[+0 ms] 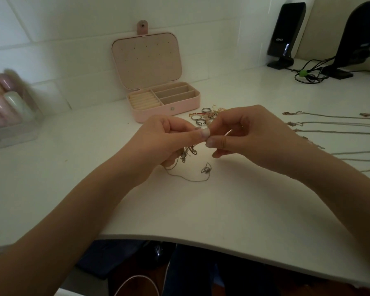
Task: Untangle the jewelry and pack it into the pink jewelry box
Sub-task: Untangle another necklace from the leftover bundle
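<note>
Both the left hand [167, 137] and the right hand [244, 133] pinch the tangled chain [186, 154] above the worktop [201, 210], near the open pink jewelry box [158, 103], so untangling is in hand and next needs gentle pulling apart.

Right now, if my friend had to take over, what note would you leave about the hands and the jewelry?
Left hand: fingers pinch the tangled chain; its loose end trails onto the white desk.
Right hand: fingers pinch the same chain, beside the left thumb.
Pink jewelry box: open at the back of the desk; its compartments look empty.
Done: several necklaces lie straightened out on the right.
Left: free this chain, then pack it, the necklaces and the rings in front of the box.
</note>
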